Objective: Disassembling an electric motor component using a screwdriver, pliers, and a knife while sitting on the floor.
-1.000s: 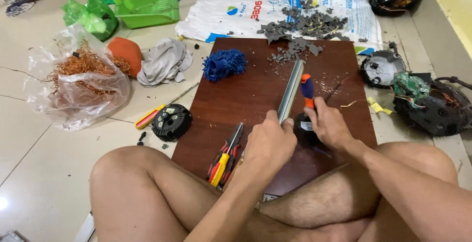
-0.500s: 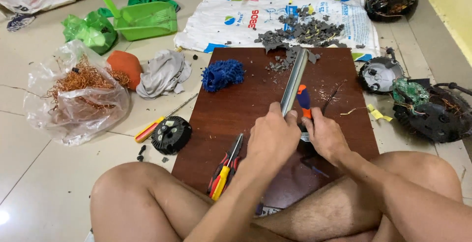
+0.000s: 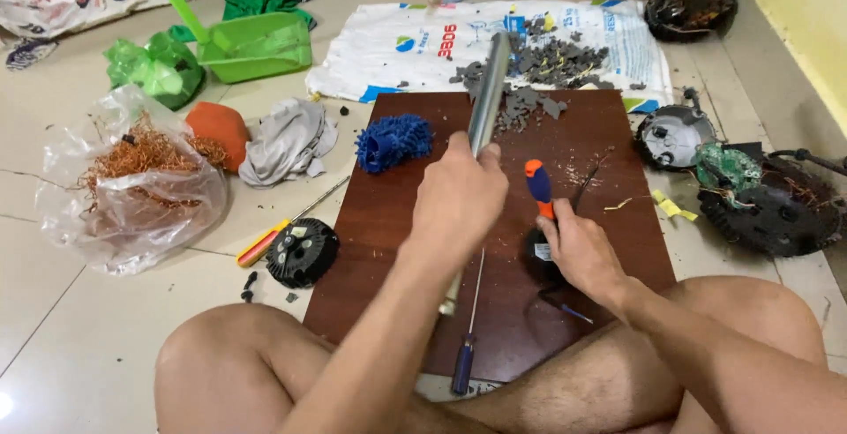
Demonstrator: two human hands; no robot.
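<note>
Near the centre of the frame we see the left hand (image 3: 459,198) closed in a fist around a long grey metal bar (image 3: 488,90), which rises toward the upper middle and blurs at its far end. Just right of it, the right hand (image 3: 582,253) is wrapped around a small black round part (image 3: 536,247) and the shaft of an orange-and-blue-handled screwdriver (image 3: 537,185), standing upright on the dark brown wooden board (image 3: 397,213). The part is mostly hidden under the fingers, so we cannot make out its shape. A thin screwdriver with a dark blue handle (image 3: 465,355) lies at the board's lower edge. The board's left half is open apart from a blue fuzzy cloth (image 3: 393,141); grey broken fragments (image 3: 538,68) crowd its top edge. Both knees hem in the bottom.
</note>
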